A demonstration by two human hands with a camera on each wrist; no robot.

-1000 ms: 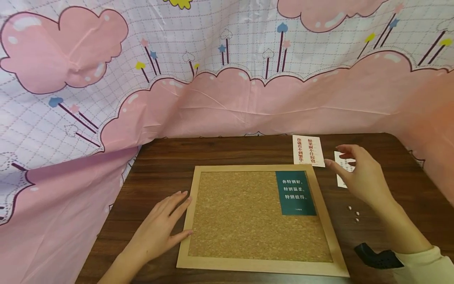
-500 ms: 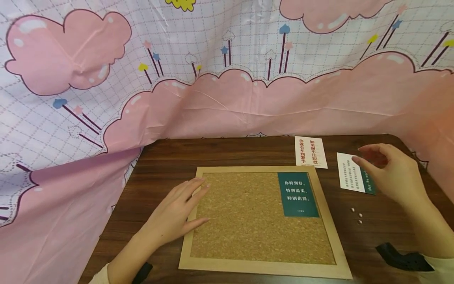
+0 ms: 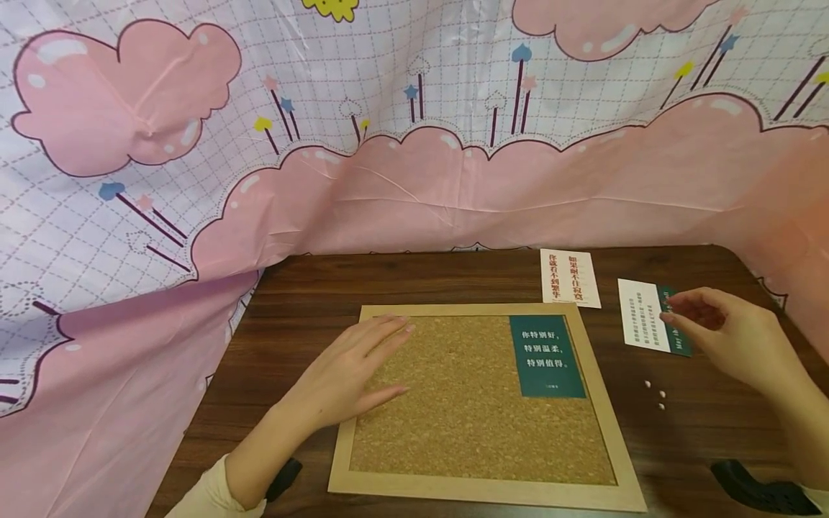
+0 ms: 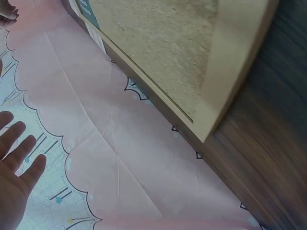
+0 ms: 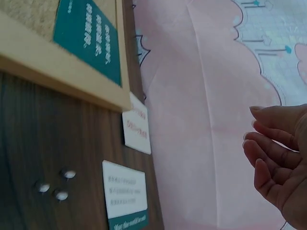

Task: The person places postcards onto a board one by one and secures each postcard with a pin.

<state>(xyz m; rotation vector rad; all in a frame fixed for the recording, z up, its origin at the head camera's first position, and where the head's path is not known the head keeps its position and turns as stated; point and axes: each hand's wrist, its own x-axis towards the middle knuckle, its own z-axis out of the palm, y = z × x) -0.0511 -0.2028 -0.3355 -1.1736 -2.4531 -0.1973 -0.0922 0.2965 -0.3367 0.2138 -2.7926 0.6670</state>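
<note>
A cork board [image 3: 466, 432] in a pale wooden frame lies on the table, with a dark green card [image 3: 547, 356] at its upper right. My left hand [image 3: 352, 370] hovers over the board's left side, fingers extended and holding nothing; the left wrist view shows those fingers [image 4: 21, 158] spread. At the right, my right hand [image 3: 735, 334] is over the green end of a white-and-green card [image 3: 648, 316], which it partly covers in the head view. Its fingers are loosely bent and hold nothing, with thumb and fingertips apart in the right wrist view.
A white card with red writing [image 3: 570, 278] lies behind the frame's far right corner. Three small white pieces [image 3: 661, 394] sit on the dark wooden table [image 3: 414, 277] right of the board. A pink patterned cloth [image 3: 453, 194] hangs along the back and sides.
My right hand has moved right, uncovering most of the white-and-green card. My left hand has shifted from the frame's left edge rightward over the cork. The cards and board stay in place.
</note>
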